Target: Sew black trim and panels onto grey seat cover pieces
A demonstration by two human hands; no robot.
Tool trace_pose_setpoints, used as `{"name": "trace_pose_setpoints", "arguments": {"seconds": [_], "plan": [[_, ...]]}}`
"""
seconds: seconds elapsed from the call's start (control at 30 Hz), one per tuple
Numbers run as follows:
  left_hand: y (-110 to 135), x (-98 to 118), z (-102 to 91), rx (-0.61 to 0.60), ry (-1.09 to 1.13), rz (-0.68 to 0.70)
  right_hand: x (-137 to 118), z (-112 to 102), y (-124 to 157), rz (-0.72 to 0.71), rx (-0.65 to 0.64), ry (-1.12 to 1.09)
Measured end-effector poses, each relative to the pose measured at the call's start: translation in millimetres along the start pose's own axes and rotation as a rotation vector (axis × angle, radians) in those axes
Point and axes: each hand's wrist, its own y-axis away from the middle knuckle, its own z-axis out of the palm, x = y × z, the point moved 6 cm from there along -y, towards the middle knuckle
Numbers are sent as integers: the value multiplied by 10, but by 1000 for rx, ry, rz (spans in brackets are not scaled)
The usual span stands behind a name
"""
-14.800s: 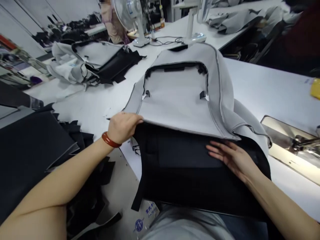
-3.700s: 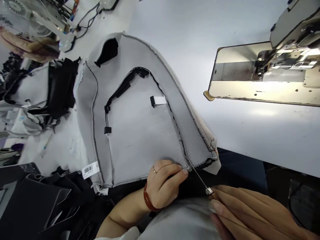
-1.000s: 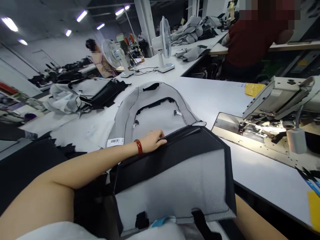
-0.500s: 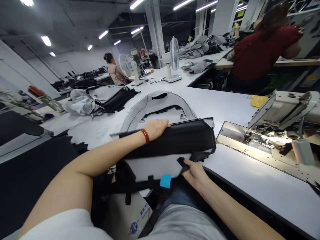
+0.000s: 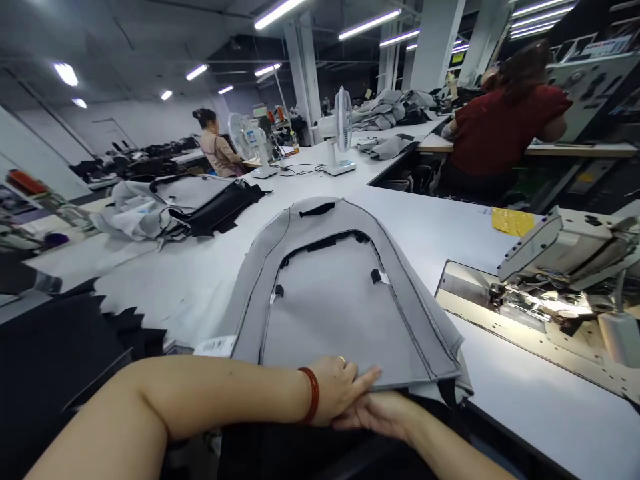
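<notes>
A grey arch-shaped fabric cover (image 5: 340, 307) with black seams and small black tabs lies flat on the white table (image 5: 200, 280), its near edge at the table's front. My left hand (image 5: 343, 390), with a red bangle and a ring, pinches that near edge from above. My right hand (image 5: 377, 413) sits just under the same edge, fingers pointing left and touching the left hand. Black fabric (image 5: 280, 447) hangs below the edge by my lap. The right hand's fingers are partly hidden under the cloth.
A sewing machine (image 5: 565, 267) with a lit metal plate stands at the right. Black cut pieces (image 5: 75, 347) lie at the left, grey and black covers (image 5: 170, 207) farther back. Two fans (image 5: 337, 130) stand at the far edge. People work at other tables.
The black-and-grey panel I was holding up has gone down below the table edge. The grey cover now lies flat and fully in view, with both hands together at its near edge.
</notes>
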Motion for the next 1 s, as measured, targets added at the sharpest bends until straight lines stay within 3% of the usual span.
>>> {"name": "trace_pose_setpoints", "arguments": {"seconds": [0.1,0.17,0.2,0.27,0.33,0.37,0.43,0.53,0.63,0.73,0.77,0.83,0.9,0.93,1.0], "plan": [[-27,-136,-16,-126,204,293,-1,-13,271,19,-183,339],[-200,-363,-219,-105,206,376,-126,-195,327,12,-130,475],[-355,-530,-366,-29,162,355,-205,-318,305,9,-94,491],[-736,-944,-702,238,33,199,-351,-642,173,1,18,603],[-1088,-1379,-945,507,10,1,-443,-1084,4,6,270,869],[-1252,-1601,-960,548,51,-126,-463,-1307,-54,15,433,1044],[-1517,-1942,-818,495,180,-325,-411,-1627,-108,37,671,1335],[-1617,-2094,-491,363,289,-367,-202,-1784,-108,48,729,1491],[-1192,-2119,-197,270,274,-309,-153,-1753,-47,35,724,1483],[-291,-2329,147,185,320,-378,-188,-1843,101,54,775,1322],[77,-2463,231,224,317,-494,-156,-1960,194,109,832,1219],[842,-2766,384,348,363,-902,31,-2288,415,283,962,944],[1427,-2940,587,430,631,-1297,316,-2568,535,420,953,641],[1572,-2968,688,460,842,-1421,423,-2657,546,452,927,542],[1542,-2967,773,521,1265,-1454,498,-2716,493,482,873,510]]}}
